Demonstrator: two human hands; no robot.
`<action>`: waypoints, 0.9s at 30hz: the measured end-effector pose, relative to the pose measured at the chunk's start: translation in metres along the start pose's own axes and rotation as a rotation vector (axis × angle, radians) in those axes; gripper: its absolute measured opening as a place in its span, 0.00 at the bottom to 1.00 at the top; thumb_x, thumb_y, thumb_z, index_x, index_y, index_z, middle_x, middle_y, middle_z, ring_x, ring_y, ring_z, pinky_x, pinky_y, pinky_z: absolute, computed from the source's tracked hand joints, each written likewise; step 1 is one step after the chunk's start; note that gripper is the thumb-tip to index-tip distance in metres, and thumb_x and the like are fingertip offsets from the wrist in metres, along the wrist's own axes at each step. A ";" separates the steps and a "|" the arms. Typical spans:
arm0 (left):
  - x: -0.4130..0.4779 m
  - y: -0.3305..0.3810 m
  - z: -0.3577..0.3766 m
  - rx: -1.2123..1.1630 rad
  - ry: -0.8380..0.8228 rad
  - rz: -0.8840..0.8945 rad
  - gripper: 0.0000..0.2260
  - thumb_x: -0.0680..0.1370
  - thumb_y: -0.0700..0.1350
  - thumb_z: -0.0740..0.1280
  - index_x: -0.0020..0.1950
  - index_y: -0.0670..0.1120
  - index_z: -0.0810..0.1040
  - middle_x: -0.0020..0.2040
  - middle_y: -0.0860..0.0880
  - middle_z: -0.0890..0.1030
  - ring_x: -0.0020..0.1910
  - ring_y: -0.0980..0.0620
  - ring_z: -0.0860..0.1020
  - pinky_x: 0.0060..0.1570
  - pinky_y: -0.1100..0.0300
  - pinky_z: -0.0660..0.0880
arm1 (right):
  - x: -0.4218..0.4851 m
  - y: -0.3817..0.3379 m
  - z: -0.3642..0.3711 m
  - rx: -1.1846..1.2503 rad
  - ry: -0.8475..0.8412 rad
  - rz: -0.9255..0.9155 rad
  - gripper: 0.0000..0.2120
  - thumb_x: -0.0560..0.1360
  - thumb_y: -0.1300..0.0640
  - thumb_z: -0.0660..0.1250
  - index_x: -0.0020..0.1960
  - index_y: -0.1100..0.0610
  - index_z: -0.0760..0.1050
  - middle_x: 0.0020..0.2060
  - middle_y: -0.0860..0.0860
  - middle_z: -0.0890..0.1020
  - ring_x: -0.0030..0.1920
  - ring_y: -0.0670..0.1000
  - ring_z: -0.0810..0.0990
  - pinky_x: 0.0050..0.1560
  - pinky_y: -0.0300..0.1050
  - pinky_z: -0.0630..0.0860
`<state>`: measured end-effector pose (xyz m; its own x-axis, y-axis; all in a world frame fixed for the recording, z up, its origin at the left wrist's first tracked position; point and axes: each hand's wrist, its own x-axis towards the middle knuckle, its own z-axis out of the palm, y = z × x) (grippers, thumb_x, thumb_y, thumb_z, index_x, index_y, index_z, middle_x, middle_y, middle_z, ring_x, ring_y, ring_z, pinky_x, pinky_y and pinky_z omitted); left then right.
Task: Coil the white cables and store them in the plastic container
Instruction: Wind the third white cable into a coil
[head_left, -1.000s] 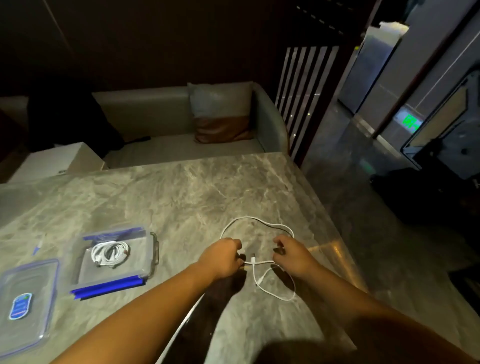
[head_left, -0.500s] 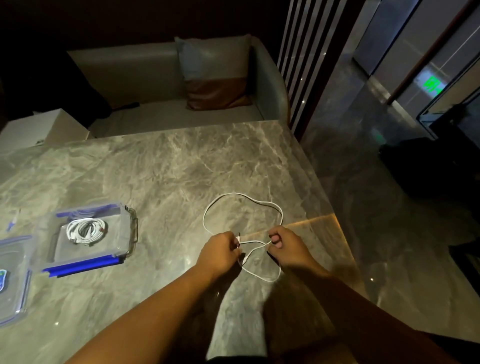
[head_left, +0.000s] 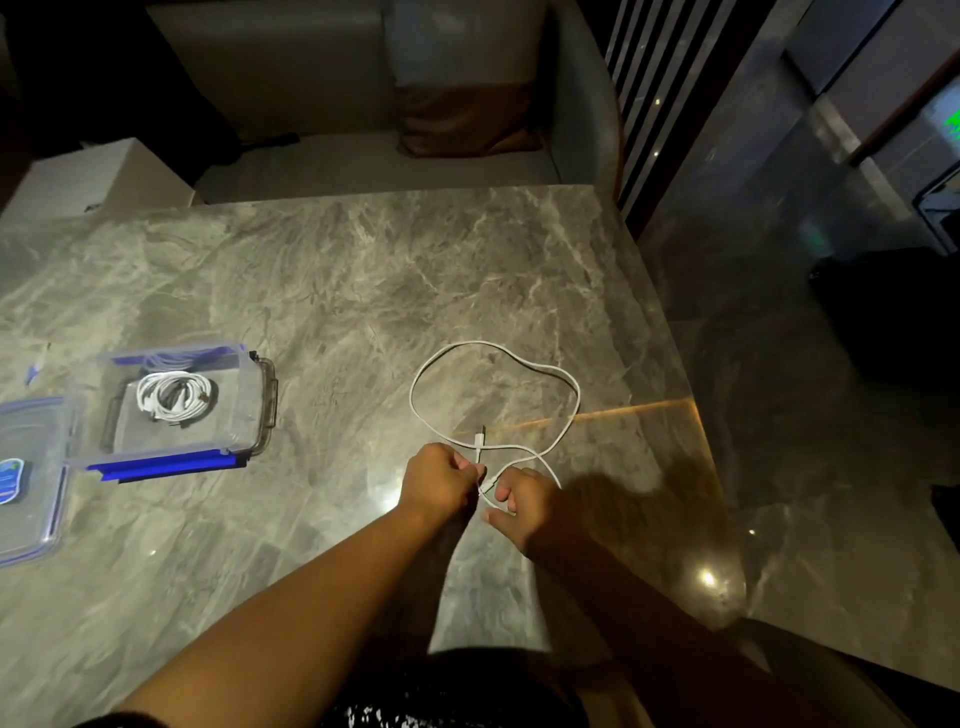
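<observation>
On the marble bench (head_left: 363, 270) lie two white cables. One loose cable (head_left: 543, 367) sprawls in a wide loop near the right edge, and one coiled cable (head_left: 195, 387) sits inside the single clear container (head_left: 260, 395) with blue clips, well apart to the left. Both hands meet where the loop crosses itself: the left hand (head_left: 439, 480) is clenched around the cable by its plug, and the right hand (head_left: 522, 504) pinches the strand just beside it. One lid (head_left: 31, 519) lies beside the container; its blue label (head_left: 11, 480) bears print (too blurred to read).
</observation>
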<state>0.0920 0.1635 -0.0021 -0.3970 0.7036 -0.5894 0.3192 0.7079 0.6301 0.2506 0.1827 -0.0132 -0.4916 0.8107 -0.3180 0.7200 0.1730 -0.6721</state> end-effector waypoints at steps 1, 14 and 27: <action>0.001 0.000 0.002 -0.001 -0.002 -0.011 0.12 0.73 0.46 0.74 0.36 0.39 0.80 0.28 0.47 0.81 0.30 0.49 0.80 0.39 0.55 0.77 | 0.000 0.001 0.003 -0.039 -0.017 0.014 0.12 0.69 0.51 0.74 0.45 0.57 0.75 0.34 0.42 0.69 0.37 0.47 0.69 0.40 0.41 0.64; -0.013 0.009 -0.011 -0.211 -0.046 -0.070 0.14 0.76 0.39 0.72 0.32 0.35 0.77 0.22 0.43 0.73 0.17 0.53 0.71 0.22 0.67 0.68 | 0.008 0.000 0.006 0.121 -0.008 0.148 0.08 0.65 0.55 0.71 0.30 0.47 0.74 0.31 0.47 0.78 0.34 0.47 0.76 0.42 0.48 0.78; -0.038 0.000 -0.052 -0.517 -0.140 0.009 0.11 0.77 0.41 0.72 0.39 0.37 0.76 0.26 0.42 0.75 0.23 0.48 0.71 0.31 0.55 0.74 | -0.014 -0.047 -0.038 0.279 -0.050 -0.076 0.03 0.73 0.55 0.64 0.40 0.50 0.74 0.30 0.53 0.77 0.32 0.52 0.76 0.38 0.58 0.76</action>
<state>0.0624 0.1341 0.0465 -0.2668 0.7357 -0.6225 -0.1576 0.6039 0.7813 0.2423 0.1841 0.0481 -0.5675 0.7716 -0.2874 0.5211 0.0664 -0.8509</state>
